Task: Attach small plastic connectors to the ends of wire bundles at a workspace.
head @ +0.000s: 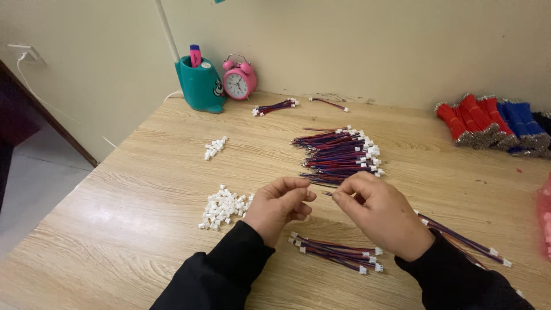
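Both hands meet low over the wooden table (143, 172); the right hand (383, 213) pinches the end of a thin red-and-blue wire (328, 194) between thumb and forefinger; the left hand (279, 205) has its fingertips closed together, perhaps on a small white connector, too tiny to tell; loose white connectors (222, 206) lie just beside it; a wire pile (338, 154) sits beyond

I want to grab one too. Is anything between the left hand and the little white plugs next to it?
Nothing visible. The left hand sits just right of the white plugs, with only bare table between them. The right hand pinches a wire on the other side.
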